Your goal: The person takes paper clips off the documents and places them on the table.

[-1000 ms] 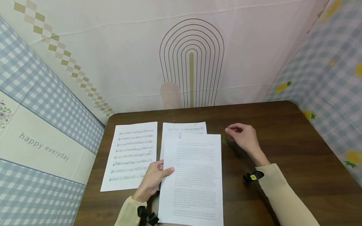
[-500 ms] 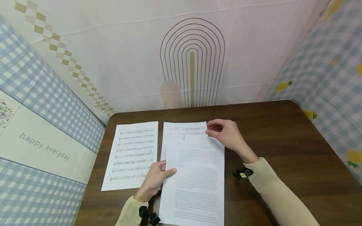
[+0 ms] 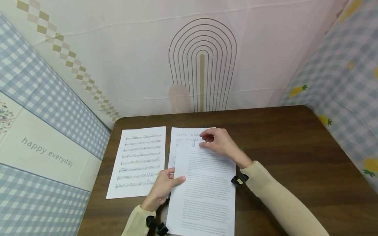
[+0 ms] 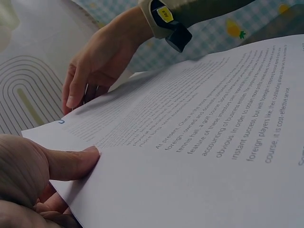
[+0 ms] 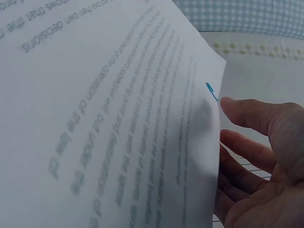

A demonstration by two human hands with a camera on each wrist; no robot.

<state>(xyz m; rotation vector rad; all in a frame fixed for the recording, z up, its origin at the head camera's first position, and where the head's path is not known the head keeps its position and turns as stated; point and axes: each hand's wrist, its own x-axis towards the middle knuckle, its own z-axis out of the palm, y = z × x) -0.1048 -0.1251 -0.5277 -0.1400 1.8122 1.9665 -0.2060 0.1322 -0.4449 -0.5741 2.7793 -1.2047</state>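
Observation:
My left hand point(image 3: 162, 186) pinches a stack of printed paper point(image 3: 209, 193) by its left edge, thumb on top and fingers underneath. A blue paper clip point(image 3: 193, 144) sits on the stack's top edge. Close to the right of that clip is my right hand point(image 3: 220, 142), its fingers bent and fingertips right at the top edge. In the right wrist view, its thumb point(image 5: 247, 114) points at the blue clip point(image 5: 212, 91), with the other fingers partly behind the paper. I cannot tell whether the right fingertips hold anything small.
Under the raised stack lies a large-print sheet point(image 3: 184, 134) with a clip at its top, partly covered. Sheet music point(image 3: 141, 160) lies to the left. A bit of green paper clip point(image 3: 242, 148) shows beside the right wrist on the brown table point(image 3: 283, 144).
My right hand has moved left from beside the green clips, across the large-print sheet, to the stack's top edge near the blue clip. The left hand keeps its hold; the stack shifts slightly right.

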